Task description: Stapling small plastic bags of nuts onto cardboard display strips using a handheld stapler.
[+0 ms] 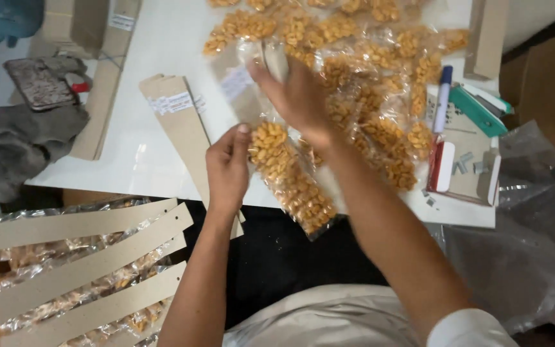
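Left hand (227, 168) pinches snack packet (293, 180) over white table (162, 45); right hand (297, 96) grips another packet (252, 71) above packet pile (380, 77).

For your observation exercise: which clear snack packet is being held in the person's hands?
The long packet hanging over the white table's near edge, pinched by the left hand; the others lie piled beyond.

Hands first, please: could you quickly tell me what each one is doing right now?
Left hand: closed, pinching the top of a clear snack packet.
Right hand: closed on a small pale object; blurred, kind unclear.
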